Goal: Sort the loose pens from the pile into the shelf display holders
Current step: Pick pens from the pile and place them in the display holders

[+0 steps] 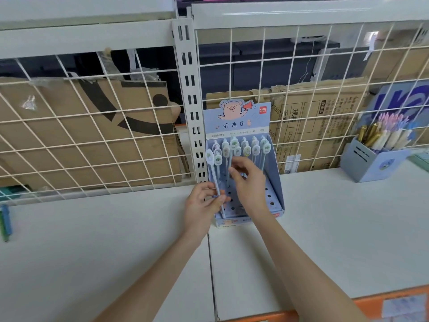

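Note:
A light-blue display holder (274, 182) with a pig header card stands on the white shelf against the wire grid. Several pale-blue pens with oval white toppers stand in its back rows; the front holes are bare. My left hand (204, 205) grips a small bunch of these pens (214, 169), upright, at the holder's left front corner. My right hand (248, 182) is over the holder's middle and pinches one pen (232, 149) by its shaft, its topper up among the standing ones.
A grey-blue pen cup (371, 163) packed with gold and pastel pens stands at the right. Loose blue and green pens (5, 223) lie at the far left edge. Cardboard boxes sit behind the wire grid (116, 135). An orange shelf edge (371, 300) runs at the front right.

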The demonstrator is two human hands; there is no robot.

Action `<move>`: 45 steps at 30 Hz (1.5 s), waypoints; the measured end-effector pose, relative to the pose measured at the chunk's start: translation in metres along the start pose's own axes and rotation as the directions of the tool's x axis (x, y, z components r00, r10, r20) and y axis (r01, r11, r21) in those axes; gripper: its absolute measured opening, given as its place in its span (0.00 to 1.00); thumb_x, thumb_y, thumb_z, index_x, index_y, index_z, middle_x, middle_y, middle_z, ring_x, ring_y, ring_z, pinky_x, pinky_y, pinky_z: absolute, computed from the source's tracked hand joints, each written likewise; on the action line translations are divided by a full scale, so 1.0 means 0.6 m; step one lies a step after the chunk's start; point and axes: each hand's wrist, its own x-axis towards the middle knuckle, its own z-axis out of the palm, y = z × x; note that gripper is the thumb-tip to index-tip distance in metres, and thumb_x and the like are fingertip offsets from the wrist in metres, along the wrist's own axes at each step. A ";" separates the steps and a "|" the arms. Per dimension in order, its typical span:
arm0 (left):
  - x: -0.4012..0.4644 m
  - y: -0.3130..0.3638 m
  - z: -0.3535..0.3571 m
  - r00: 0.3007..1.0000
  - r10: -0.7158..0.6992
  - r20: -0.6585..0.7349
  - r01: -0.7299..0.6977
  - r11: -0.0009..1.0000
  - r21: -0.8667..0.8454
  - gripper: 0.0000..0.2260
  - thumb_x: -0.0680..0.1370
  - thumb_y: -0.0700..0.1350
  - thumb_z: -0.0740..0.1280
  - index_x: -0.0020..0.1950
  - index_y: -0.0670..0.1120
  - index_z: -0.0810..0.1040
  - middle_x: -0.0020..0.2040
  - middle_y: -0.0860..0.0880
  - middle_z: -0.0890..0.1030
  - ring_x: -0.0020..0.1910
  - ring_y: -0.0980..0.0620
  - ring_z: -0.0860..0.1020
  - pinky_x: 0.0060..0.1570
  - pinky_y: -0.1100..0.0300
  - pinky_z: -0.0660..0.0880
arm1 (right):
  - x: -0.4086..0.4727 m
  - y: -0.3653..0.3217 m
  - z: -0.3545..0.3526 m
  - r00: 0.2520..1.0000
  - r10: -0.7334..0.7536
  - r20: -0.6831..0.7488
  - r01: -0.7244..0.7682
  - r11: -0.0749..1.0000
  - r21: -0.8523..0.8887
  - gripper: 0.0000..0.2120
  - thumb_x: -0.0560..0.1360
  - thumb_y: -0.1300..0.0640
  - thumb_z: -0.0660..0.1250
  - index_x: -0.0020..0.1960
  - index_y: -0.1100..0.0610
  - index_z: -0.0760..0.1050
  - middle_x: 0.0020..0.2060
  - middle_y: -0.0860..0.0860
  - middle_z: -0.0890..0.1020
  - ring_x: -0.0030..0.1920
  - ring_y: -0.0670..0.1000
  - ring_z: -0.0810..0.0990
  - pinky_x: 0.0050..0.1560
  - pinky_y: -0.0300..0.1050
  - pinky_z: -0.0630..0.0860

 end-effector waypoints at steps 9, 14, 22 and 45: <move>0.001 -0.004 -0.002 1.000 0.017 0.006 -0.017 1.000 -0.008 0.12 0.73 0.29 0.67 0.50 0.42 0.72 0.43 0.43 0.79 0.36 0.53 0.83 0.39 0.60 0.79 | -0.009 0.002 0.008 0.997 0.023 0.071 -0.011 0.985 -0.172 0.06 0.76 0.66 0.64 0.52 0.62 0.76 0.43 0.49 0.78 0.44 0.45 0.74 0.42 0.24 0.67; 0.000 -0.006 -0.003 1.000 0.020 0.000 -0.020 1.000 -0.004 0.12 0.73 0.29 0.67 0.50 0.42 0.72 0.42 0.45 0.80 0.37 0.52 0.83 0.39 0.59 0.80 | -0.018 0.016 0.010 0.994 0.083 0.069 -0.065 0.970 -0.236 0.05 0.77 0.67 0.62 0.51 0.63 0.75 0.42 0.52 0.79 0.43 0.47 0.75 0.42 0.30 0.66; -0.003 -0.006 -0.001 1.000 0.020 -0.006 -0.020 1.000 -0.022 0.12 0.73 0.29 0.67 0.50 0.42 0.72 0.41 0.46 0.80 0.36 0.53 0.83 0.42 0.57 0.79 | -0.018 0.031 0.024 0.998 0.061 -0.017 -0.062 0.913 -0.404 0.07 0.75 0.63 0.65 0.51 0.56 0.78 0.44 0.55 0.80 0.52 0.54 0.71 0.48 0.46 0.70; -0.010 0.009 0.014 0.997 0.006 0.078 -0.012 0.997 0.073 0.12 0.71 0.28 0.69 0.50 0.40 0.74 0.42 0.43 0.79 0.38 0.49 0.81 0.41 0.61 0.80 | -0.043 -0.038 -0.051 0.967 0.121 0.225 -0.136 0.989 0.055 0.09 0.72 0.59 0.71 0.52 0.54 0.79 0.41 0.44 0.82 0.43 0.36 0.79 0.47 0.32 0.75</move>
